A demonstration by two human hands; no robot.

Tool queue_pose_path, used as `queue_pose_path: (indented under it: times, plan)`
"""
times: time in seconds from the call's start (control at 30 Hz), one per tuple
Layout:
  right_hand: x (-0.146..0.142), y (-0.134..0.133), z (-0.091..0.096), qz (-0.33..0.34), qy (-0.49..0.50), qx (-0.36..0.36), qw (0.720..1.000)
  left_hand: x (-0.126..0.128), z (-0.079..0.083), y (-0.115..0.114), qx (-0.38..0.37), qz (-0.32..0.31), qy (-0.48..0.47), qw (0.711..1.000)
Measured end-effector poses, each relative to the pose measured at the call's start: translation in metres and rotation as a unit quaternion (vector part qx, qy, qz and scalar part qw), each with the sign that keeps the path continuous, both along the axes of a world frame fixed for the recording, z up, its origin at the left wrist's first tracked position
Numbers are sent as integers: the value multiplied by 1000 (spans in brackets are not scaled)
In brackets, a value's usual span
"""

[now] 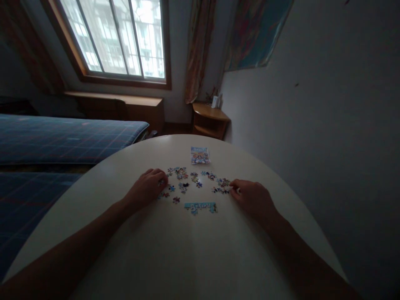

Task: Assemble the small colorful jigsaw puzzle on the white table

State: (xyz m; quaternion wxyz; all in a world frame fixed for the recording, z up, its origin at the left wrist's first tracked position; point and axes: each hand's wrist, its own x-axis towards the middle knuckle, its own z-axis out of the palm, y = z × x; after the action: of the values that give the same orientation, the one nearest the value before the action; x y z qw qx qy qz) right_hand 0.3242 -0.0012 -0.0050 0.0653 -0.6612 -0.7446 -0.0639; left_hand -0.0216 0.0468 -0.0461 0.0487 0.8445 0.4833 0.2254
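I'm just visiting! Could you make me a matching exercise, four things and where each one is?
1. joined puzzle strip
2. small picture
3. right hand
4. bed

A. at the right end of the loose pieces
B. left of the table
C. on the near side of the loose pieces
D. beyond the loose pieces

Pairs: 1-C, 2-D, 3-A, 4-B

puzzle pieces: prints too small | card: lettering blurred | window: top cut off
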Motion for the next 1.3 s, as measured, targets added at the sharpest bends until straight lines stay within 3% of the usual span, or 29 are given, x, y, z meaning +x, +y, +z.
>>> queue_pose_path:
  times: [0.13, 0.23, 0.43, 0.57, 0.63, 0.93, 1.17, 1.3]
  plan:
    - [-6, -1, -2, 38, 40, 33, 998, 11, 10, -10, -17, 22, -75, 997]
    - [-19, -5, -7, 102, 97, 70, 988, 28, 18, -25, -82, 29, -171, 982]
    - [-53, -25, -17, 221, 231, 92, 943, 64, 25, -56, -268, 5, -357, 895]
    - [-62, -35, -20, 281, 273, 113, 913, 76, 17, -65, -365, 0, -412, 835]
    - [-63, -36, -19, 300, 275, 128, 904, 79, 13, -66, -383, -7, -423, 821]
    - [-63, -34, -14, 340, 263, 185, 884, 81, 18, -71, -388, -38, -434, 812]
    - [-60, -32, -16, 338, 266, 198, 881, 81, 18, -74, -351, -81, -404, 841]
    - [-57, -30, -15, 329, 273, 167, 889, 80, 23, -77, -297, -86, -327, 893]
